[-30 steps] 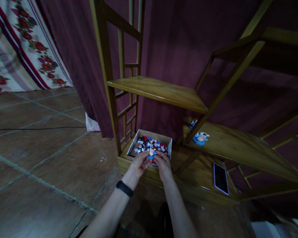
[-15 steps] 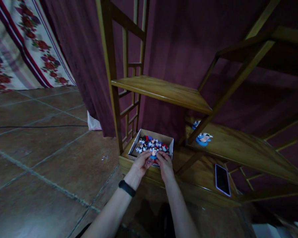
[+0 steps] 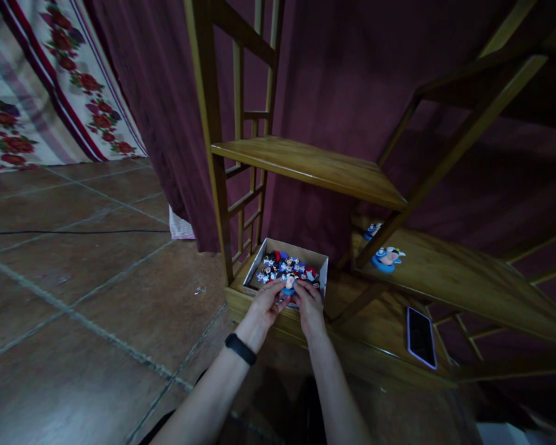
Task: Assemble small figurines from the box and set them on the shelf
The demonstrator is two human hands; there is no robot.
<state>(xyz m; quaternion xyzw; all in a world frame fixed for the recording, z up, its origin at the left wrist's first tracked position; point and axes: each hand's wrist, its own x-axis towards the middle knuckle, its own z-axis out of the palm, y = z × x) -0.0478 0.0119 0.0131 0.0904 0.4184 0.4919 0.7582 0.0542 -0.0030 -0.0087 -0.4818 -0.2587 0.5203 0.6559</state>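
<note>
Between my two hands is a small toy figurine (image 3: pixel 289 285) with a pale body and a blue base. My left hand (image 3: pixel 269 303), with a black band on its wrist, grips it from the left. The fingers of my right hand (image 3: pixel 309 303) close on its right side. Both hands are over the near edge of an open cardboard box (image 3: pixel 315 261). Inside the box lie several figurines (image 3: pixel 290 265) in red, black, white and purple. My hands hide part of the box's front.
The box stands on the bottom of a wooden shelf unit (image 3: pixel 306 164). On a shelf to the right stand two blue-based figurines (image 3: pixel 385 259). A phone (image 3: pixel 421 337) lies lower right. Dark red curtain (image 3: pixel 324 80) hangs behind. A thin cable (image 3: pixel 74 232) crosses the tiled floor.
The view has shifted slightly, so the shelf and box appear a little further right. Both hands keep hold of the same figurine over the box.
</note>
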